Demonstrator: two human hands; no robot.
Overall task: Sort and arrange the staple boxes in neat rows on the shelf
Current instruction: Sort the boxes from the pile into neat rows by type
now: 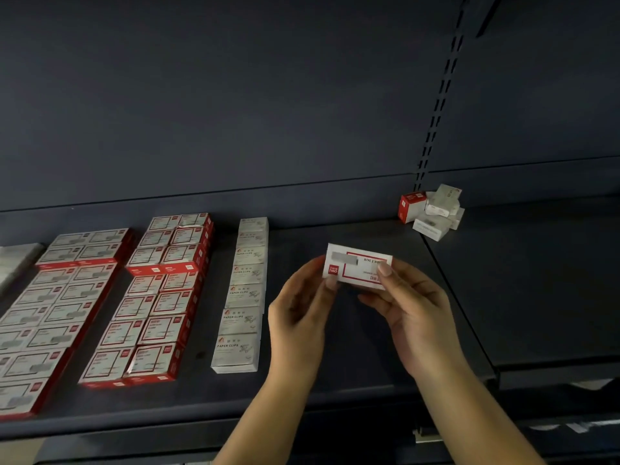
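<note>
Hands meet at the centre of the frame, both forearms rising from the bottom edge. The left hand [302,307] pinches the left end of a red-and-white staple box [357,266] between thumb and curled fingers, while the right hand [411,307] pinches its right end, thumb on the printed top face. The box is held above the dark shelf [352,357], touching nothing else, its lettering upside down to the camera.

To the left, a single column of grey paper-clip boxes [243,290] runs from the front of the shelf toward the back, and beyond it, at centre left and lower left, lie the packed rows of red-edged boxes [157,297]. At upper right, against the back panel, a small loose heap of unsorted boxes [431,211] waits.

Judging by the printing, the box probably wants turning end for end so its face reads like its neighbours, then setting down square in the open lane right of the grey column, edges parallel, pressed flush without nudging the finished rows.
</note>
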